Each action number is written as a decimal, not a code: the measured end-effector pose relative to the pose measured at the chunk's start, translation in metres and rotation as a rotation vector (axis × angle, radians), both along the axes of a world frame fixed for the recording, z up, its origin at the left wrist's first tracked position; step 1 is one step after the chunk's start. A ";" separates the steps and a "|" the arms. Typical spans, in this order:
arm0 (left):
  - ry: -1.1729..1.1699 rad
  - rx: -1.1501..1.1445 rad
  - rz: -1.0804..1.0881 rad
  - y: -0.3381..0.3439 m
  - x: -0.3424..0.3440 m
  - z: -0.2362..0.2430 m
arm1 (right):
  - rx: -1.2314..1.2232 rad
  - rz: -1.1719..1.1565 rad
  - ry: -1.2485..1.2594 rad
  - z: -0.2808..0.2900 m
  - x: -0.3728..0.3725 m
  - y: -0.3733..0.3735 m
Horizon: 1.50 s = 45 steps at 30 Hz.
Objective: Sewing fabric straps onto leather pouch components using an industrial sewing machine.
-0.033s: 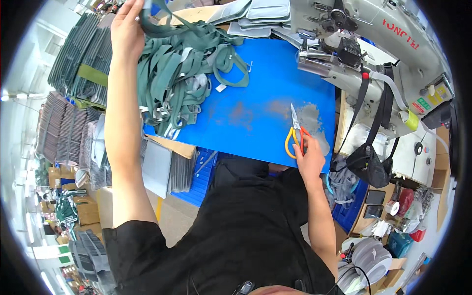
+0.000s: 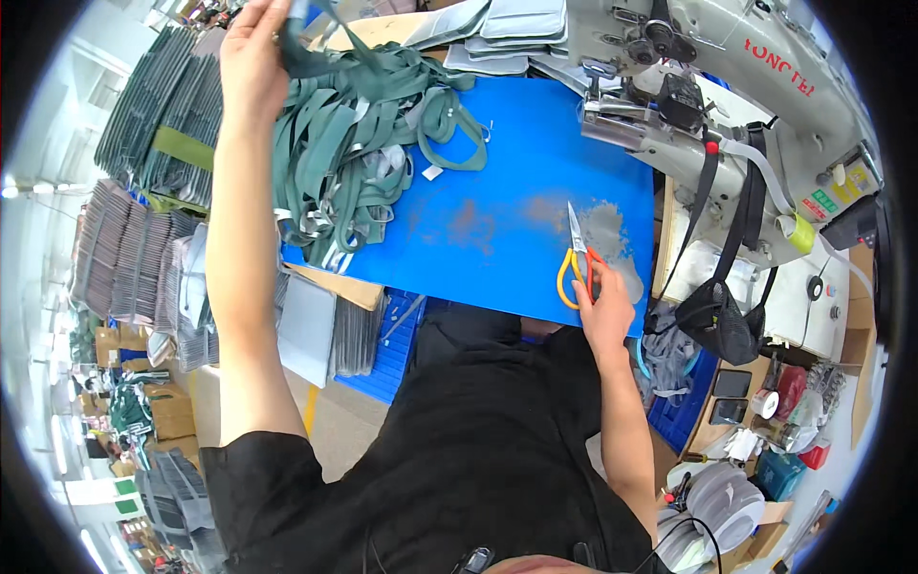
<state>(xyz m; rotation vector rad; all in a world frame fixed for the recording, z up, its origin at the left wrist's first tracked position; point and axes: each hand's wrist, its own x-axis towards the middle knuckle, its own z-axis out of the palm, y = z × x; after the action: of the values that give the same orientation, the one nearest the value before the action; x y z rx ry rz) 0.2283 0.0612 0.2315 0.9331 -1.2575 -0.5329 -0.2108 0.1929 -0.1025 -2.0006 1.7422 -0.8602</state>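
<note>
left hand [image 2: 251,50] stretched far out to the top left, fingers closed around one dark green woven fabric strap [image 2: 320,59] pulled up from the tangled heap of green straps with metal buckles [image 2: 356,153]; heap sits on the left part of the bright blue flat plastic work board [image 2: 497,220], spilling over its left edge. right hand [image 2: 606,308] rests at the near right edge of the board, fingers curled on the yellow-and-orange handled metal scissors [image 2: 576,260], which lie flat on the board with blades pointing away, beside a grey worn patch. cannot tell if fingers are through the loops. grey-white industrial sewing machine [image 2: 727,96] stands right of the board, black webbing strap [image 2: 703,201] hanging off it. stack of grey padded fabric panels [image 2: 507,29] beyond the board at the top. piles of grey fabric pieces [image 2: 143,249] to the left, below table level. person wears a black shirt [image 2: 459,459].
</note>
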 end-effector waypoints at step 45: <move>-1.574 -0.241 1.302 0.138 0.157 0.114 | 0.260 0.207 -1.249 0.131 0.138 -0.048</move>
<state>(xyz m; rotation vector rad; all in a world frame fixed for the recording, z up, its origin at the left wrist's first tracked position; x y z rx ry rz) 0.3853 0.1988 0.3456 1.7351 -1.5233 1.6434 -0.0728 0.1444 0.0289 -0.9805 0.8249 -1.2955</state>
